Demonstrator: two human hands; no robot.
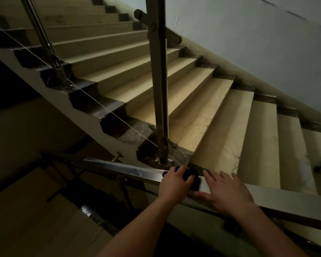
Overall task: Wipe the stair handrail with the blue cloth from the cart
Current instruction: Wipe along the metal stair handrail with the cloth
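A flat steel handrail (119,166) runs across the lower part of the view, from the dark left side down to the right. My left hand (175,182) is closed over a bunched blue cloth (190,172) and presses it onto the top of the rail. Only the far edge of the cloth shows beyond my fingers. Just to the right, my right hand (228,191) lies flat on the rail with its fingers spread, holding nothing.
Beyond the rail a steel baluster post (158,86) rises from a dark marble base (146,151). Beige marble steps (220,127) climb up and to the left beside a white wall (248,43). A second post (43,39) stands at upper left. A dark stairwell (44,191) drops away below left.
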